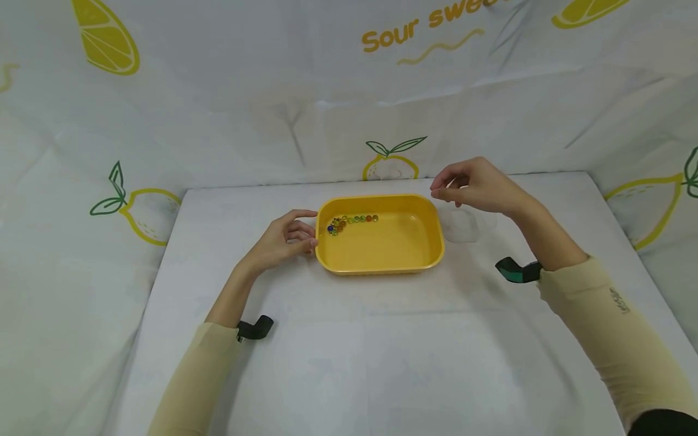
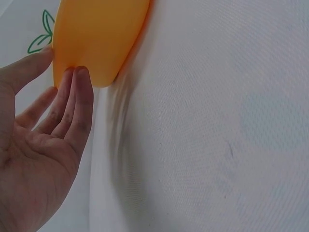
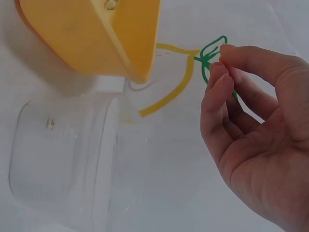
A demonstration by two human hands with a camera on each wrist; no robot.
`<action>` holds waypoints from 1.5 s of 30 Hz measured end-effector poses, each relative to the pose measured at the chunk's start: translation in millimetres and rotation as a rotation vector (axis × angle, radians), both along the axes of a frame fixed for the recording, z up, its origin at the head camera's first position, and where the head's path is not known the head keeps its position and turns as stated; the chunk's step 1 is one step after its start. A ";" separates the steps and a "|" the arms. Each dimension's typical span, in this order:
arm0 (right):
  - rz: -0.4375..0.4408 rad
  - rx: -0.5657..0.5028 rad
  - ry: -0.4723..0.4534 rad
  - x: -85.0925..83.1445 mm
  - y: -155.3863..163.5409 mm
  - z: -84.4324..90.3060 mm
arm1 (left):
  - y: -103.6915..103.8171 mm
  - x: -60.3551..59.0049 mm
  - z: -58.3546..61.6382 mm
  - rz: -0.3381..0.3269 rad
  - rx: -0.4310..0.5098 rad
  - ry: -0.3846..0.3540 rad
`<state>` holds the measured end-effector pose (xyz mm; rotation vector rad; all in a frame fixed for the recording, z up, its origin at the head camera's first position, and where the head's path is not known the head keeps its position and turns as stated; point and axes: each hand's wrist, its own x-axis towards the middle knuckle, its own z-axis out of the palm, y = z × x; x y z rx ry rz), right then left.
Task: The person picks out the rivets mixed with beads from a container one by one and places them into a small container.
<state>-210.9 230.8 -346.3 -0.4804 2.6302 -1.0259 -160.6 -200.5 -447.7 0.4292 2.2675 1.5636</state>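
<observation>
A yellow plastic tray holds several coloured glass marbles gathered toward its left end. My left hand is at that end of the tray; in the left wrist view its thumb meets the rim and its fairly straight fingers touch the outer wall. Beyond the tray's right end hovers my right hand, thumb and fingertips bent close together, with nothing visible between them. Below it lies a clear plastic container. Through the container's wall a small reddish spot shows, too unclear to identify.
The white-covered table reaches back to a white hanging cloth printed with lemons. Black wrist straps stick out beside both sleeves. The clear container stands close to the tray's right end.
</observation>
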 end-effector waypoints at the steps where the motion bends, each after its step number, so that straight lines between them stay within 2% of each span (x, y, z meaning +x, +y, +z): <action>1: 0.004 -0.002 0.002 -0.7 -1.9 0.2 | 0.1 0.1 0.2 0.001 0.000 -0.001; 10: 0.049 -0.042 -0.022 -3.4 -23.9 4.2 | 0.5 -0.2 -0.5 0.004 0.006 0.000; 17: 0.124 -0.076 -0.038 -10.6 -46.3 -0.1 | 1.3 0.2 -0.5 0.021 -0.001 -0.001; 28: 0.187 -0.115 -0.047 -17.9 -73.7 -4.0 | 1.0 1.3 -1.7 0.019 0.008 0.000; 45: 0.253 -0.189 -0.056 -16.8 -118.0 -25.5 | 0.5 1.9 -1.5 0.016 0.019 -0.010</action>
